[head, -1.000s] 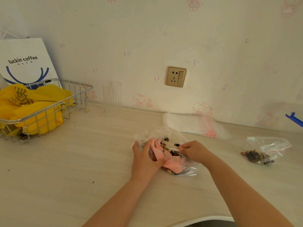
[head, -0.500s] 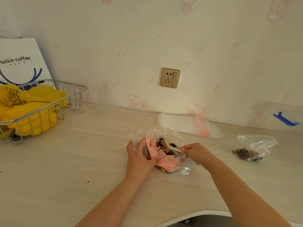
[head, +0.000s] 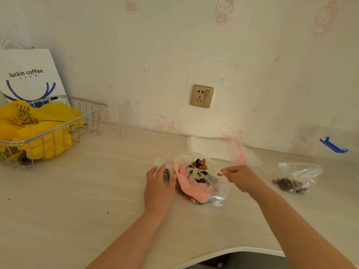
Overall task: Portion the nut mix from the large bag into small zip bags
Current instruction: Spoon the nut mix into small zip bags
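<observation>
A silver wire basket (head: 58, 133) stuffed with crumpled yellow plastic bags (head: 38, 129) sits at the left of the pale wood-grain tabletop (head: 77, 200). Behind it a white paper carrier bag (head: 29, 72) leans on the wall, printed "luckin coffee" above a blue antler mark. A clear ribbed drinking glass (head: 129, 115) stands near the basket, against the wall. Toward the back lies a flat stack of empty clear zip bags with red seals (head: 219, 150); well off to the right rests one small zip bag already holding nuts (head: 295, 179).

In the middle, between both hands, sits the large clear bag of nut mix with a pink inner panel (head: 196, 183), its mouth open. The left hand (head: 159, 189) lies with fingers nearly straight against the bag's left side, steadying it. The right hand (head: 240, 177) pinches the handle of a clear plastic spoon (head: 200, 166), whose bowl carries a heap of nuts and raisins above the opening (the handle is faint).

The wall has pale cartoon-cat wallpaper, a gold socket plate (head: 202, 96) and a blue plastic clip (head: 333, 145) at far right.
</observation>
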